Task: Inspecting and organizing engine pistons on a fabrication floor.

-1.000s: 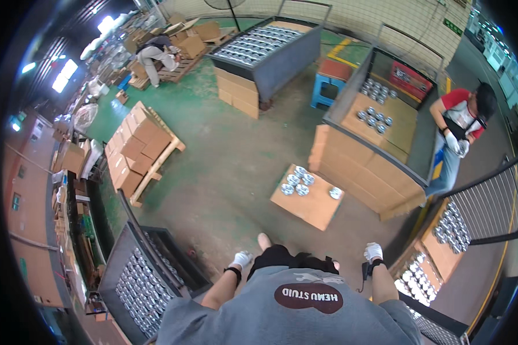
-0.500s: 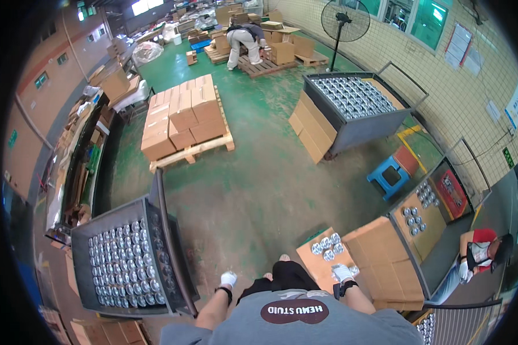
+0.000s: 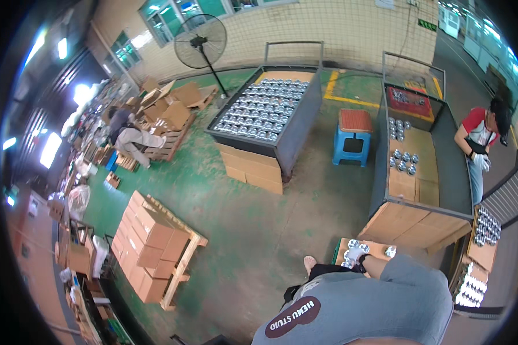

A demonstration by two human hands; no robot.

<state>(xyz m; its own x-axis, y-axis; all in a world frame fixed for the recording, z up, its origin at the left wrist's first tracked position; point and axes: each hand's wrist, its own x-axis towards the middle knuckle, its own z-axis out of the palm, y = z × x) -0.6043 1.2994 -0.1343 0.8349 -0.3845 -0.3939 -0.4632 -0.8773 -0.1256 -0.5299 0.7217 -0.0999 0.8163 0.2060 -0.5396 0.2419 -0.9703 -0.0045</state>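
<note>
My right hand [image 3: 357, 255], in a pale glove with a dark band at the wrist, is down among several shiny round metal parts [image 3: 354, 244]. They sit on a cardboard sheet [image 3: 375, 248] low in front of me. The hand touches or hovers just over the parts; its fingers are too small and covered to make out. To its right, one more round metal part [image 3: 390, 251] stands apart on the same cardboard. The edge of something green [image 3: 336, 251] shows at the cardboard's left side. My left hand is outside the picture.
Beyond the cardboard stands a grey cart [image 3: 431, 214] holding a few metal parts. A fuller cart [image 3: 296, 135] is farther left, with a blue stool [image 3: 351, 150] between. Boxes fill a pallet [image 3: 181, 270]. A co-worker [image 3: 479, 135] stands at right; another person [image 3: 129, 138] bends far left.
My view has swung right, and the left-hand cart and my left hand have left the picture. My right hand has shifted left on the cardboard, from the single part toward the group.
</note>
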